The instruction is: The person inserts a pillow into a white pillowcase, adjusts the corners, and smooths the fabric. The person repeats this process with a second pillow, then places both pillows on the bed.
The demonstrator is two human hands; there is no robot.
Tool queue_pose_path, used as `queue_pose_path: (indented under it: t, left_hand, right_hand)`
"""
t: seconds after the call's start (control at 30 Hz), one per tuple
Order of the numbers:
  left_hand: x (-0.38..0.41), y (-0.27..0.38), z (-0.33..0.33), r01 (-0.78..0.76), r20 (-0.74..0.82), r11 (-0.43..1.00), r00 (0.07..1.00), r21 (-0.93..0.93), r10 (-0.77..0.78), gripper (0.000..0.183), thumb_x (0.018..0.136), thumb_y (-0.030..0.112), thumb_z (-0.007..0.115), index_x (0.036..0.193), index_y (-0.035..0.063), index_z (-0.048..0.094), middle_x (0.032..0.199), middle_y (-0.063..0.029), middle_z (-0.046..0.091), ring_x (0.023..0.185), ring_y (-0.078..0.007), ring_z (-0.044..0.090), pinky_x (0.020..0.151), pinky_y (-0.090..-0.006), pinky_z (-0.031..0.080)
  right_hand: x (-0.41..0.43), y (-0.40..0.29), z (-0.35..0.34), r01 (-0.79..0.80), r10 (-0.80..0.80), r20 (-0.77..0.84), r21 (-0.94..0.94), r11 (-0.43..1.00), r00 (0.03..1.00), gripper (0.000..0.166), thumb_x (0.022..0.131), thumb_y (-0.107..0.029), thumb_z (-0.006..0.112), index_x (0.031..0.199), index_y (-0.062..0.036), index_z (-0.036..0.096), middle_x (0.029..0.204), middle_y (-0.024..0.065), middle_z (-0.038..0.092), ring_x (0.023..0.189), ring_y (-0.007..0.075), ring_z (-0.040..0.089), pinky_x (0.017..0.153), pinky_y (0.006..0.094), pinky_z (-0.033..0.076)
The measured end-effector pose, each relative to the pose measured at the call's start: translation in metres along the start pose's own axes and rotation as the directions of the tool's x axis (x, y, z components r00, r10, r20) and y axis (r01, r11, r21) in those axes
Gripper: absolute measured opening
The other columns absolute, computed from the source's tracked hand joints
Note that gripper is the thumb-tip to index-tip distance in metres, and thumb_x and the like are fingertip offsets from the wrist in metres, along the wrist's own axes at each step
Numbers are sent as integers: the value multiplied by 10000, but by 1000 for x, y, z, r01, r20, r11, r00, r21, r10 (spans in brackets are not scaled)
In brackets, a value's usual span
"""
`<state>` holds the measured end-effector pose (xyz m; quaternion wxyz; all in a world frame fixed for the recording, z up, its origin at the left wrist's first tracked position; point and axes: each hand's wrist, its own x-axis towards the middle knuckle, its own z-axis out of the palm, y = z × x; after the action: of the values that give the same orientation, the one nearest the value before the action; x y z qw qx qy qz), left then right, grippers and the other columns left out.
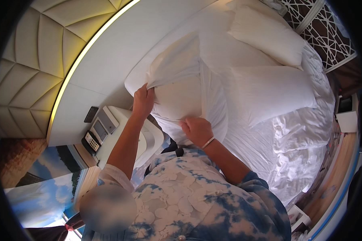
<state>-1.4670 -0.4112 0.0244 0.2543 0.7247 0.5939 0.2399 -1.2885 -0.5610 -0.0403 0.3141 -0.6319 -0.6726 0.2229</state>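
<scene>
A white pillowcase (214, 99) lies partly around a cream-white pillow (179, 96) at the near edge of the bed. My left hand (144, 101) pinches the case's cloth at the left side of its opening. At the lower side of the opening, my right hand (197, 129), with a bangle on the wrist, is closed on the cloth. Between both hands the pillow's surface shows; its far part is hidden under the case. To the right, a second white pillow (274, 90) rests flat on the bed.
Another pillow (268, 36) lies at the far right of the round bed, near a crumpled white duvet (298, 168). A white bedside table (144, 138) stands at left with a telephone (91, 142) beside it. The curved headboard panel (105, 66) borders the bed; a lattice screen (325, 36) stands at upper right.
</scene>
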Motion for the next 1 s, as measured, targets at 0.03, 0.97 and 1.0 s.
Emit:
queue_pose_path:
  t: [0.03, 0.97, 1.0]
  left_hand:
    - [-3, 0, 0, 83, 43, 991, 996, -104, -79, 283, 930, 177, 461, 1050, -25, 619, 865, -231, 655, 794, -306, 662, 744, -405, 506]
    - [-90, 99, 43, -32, 721, 862, 532, -506, 443, 429, 908, 265, 561, 1223, -25, 564, 1070, -232, 636, 948, -295, 627, 851, -313, 473]
    - [-90, 108, 43, 168, 795, 855, 487, -492, 362, 406, 906, 264, 569, 1204, -10, 582, 1044, -222, 645, 914, -282, 634, 829, -303, 478]
  right_hand:
    - [2, -2, -7, -41, 40, 33, 41, 998, 999, 222, 878, -287, 612, 878, -65, 604, 834, 127, 626, 775, 329, 606, 672, 424, 487]
    - [72, -6, -157, 261, -35, -428, 481, 837, 903, 527, 922, -363, 552, 1245, 50, 497, 1185, 222, 548, 1081, 332, 558, 961, 378, 417]
    - [73, -2, -167, 145, 44, -316, 548, 824, 948, 498, 922, -360, 558, 1205, 49, 524, 1118, 212, 577, 1037, 321, 578, 929, 370, 435]
